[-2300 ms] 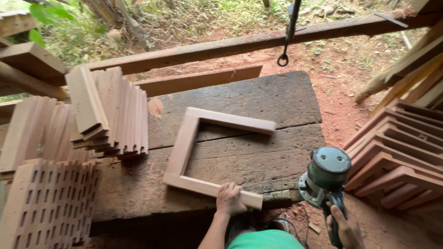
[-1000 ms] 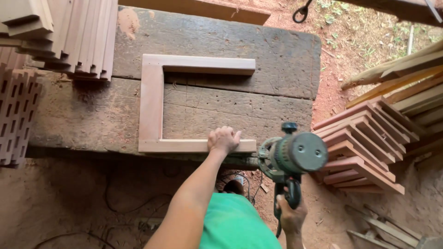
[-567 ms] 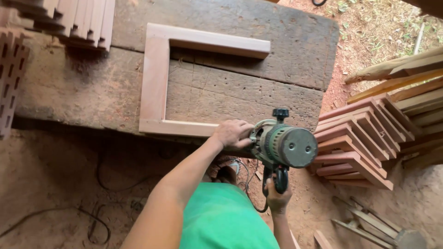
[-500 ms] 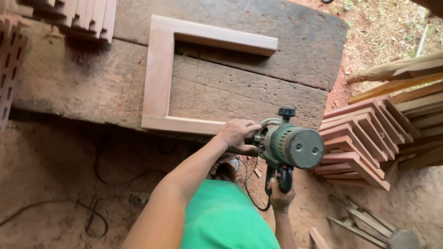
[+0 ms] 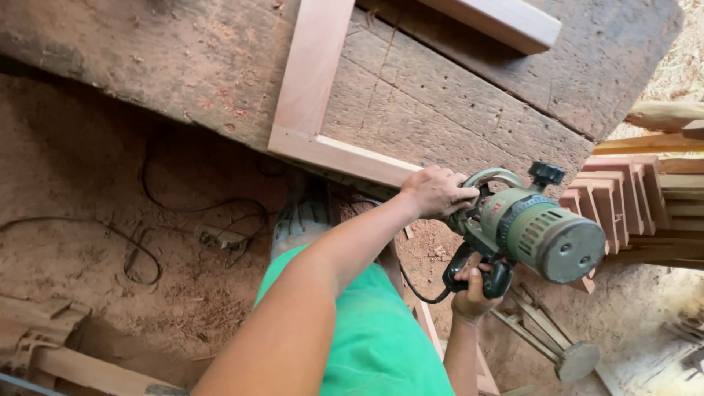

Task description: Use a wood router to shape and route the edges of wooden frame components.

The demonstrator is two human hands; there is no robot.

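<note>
A green power sander hangs just off the near right edge of the rough wooden workbench. My right hand grips its black rear handle from below. My left hand is closed around the sander's front handle, right beside the near rail of the pale wooden frame that lies flat on the bench. The frame's far rail reaches to the top edge of the view.
Stacked wooden frames stand to the right of the bench. Black cables trail over the red dirt floor. A shoe shows below the bench edge. Loose wooden pieces lie at the lower left.
My left hand has left the frame's near rail and taken the sander's front handle. The sander has come up closer to the bench edge, and the view has dropped lower and closer.
</note>
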